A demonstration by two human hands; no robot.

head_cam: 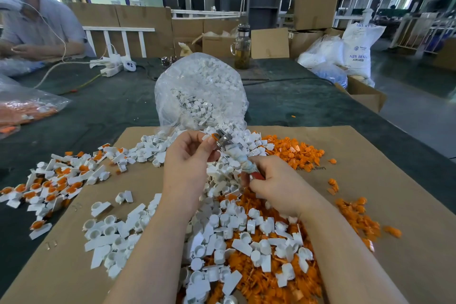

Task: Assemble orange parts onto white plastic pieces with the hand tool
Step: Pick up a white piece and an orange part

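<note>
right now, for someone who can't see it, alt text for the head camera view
A person's left hand pinches a white piece with an orange part against the metal tip of a hand tool gripped by the right hand, above loose white pieces and orange parts on cardboard.

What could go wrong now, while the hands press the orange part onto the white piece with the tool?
1. The left hand pinches the white piece right at the metal head of the hand tool; a slip could pinch a fingertip.
2. The right hand grips the wrapped handle low, so the head may tilt and seat the orange part crooked.
3. A dropped piece would vanish among the loose parts below.
</note>
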